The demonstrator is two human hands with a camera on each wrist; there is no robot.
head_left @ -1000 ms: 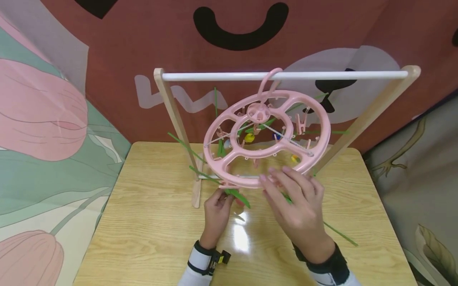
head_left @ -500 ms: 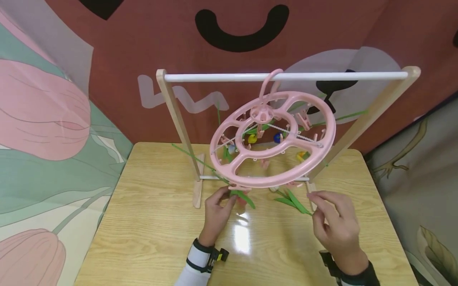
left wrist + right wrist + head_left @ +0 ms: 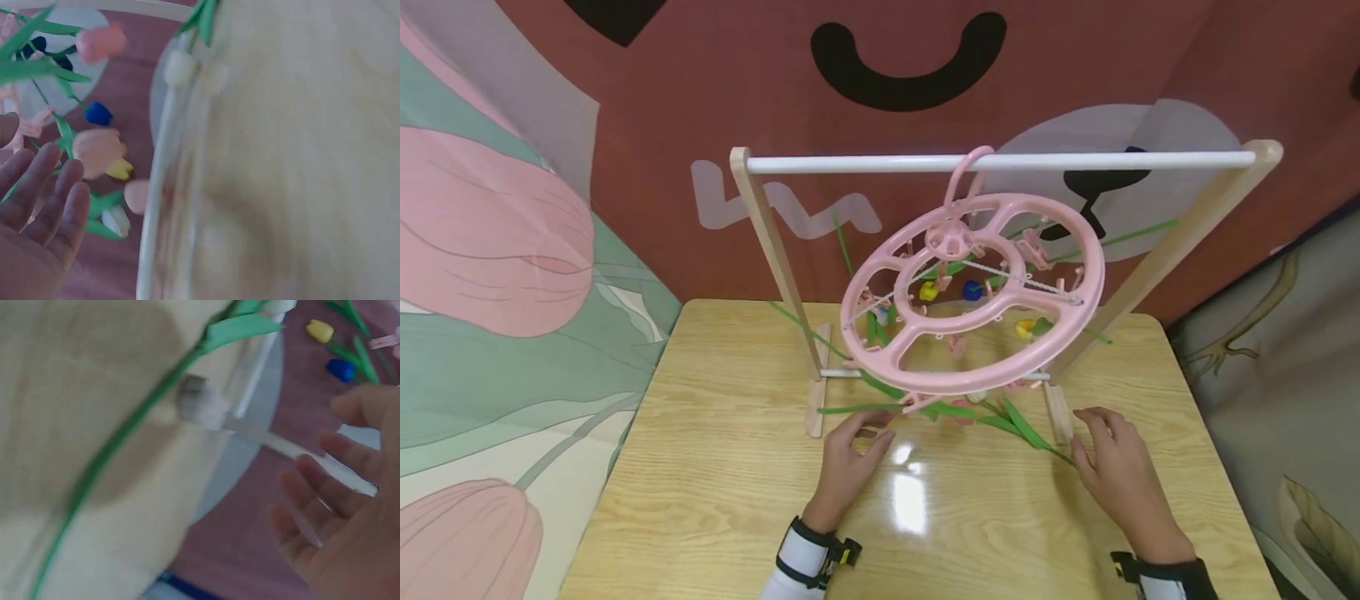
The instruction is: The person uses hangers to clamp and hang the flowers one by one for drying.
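A pink round clip hanger [image 3: 977, 379] hangs tilted from the rack's white bar. Artificial tulips are held by its pink clips. My left hand [image 3: 844, 467] is under the hanger's front left, fingers spread and holding nothing. Just above it runs the green stem [image 3: 857, 408] of a pink tulip [image 3: 962, 412], held at a front clip [image 3: 917, 402]. My right hand [image 3: 1116, 467], fingers loosely bent, holds nothing. Beside its fingertips ends the stem of a white tulip [image 3: 976, 397]; whether this tulip touches the table cannot be told. In the left wrist view, peach-pink tulips [image 3: 99, 152] hang beyond the fingers.
A wooden rack with a white bar [image 3: 850, 164] stands on the wood-grain table [image 3: 715, 467]. Its right foot [image 3: 1058, 412] is close to my right hand. Yellow [image 3: 928, 291] and blue [image 3: 972, 290] tulips hang at the back. A printed cloth [image 3: 655, 225] backs the table.
My left hand has let go of the pink tulip and dropped slightly; the tulip and its clip have swung right. My right hand has left the hanger's rim, moving right and down.
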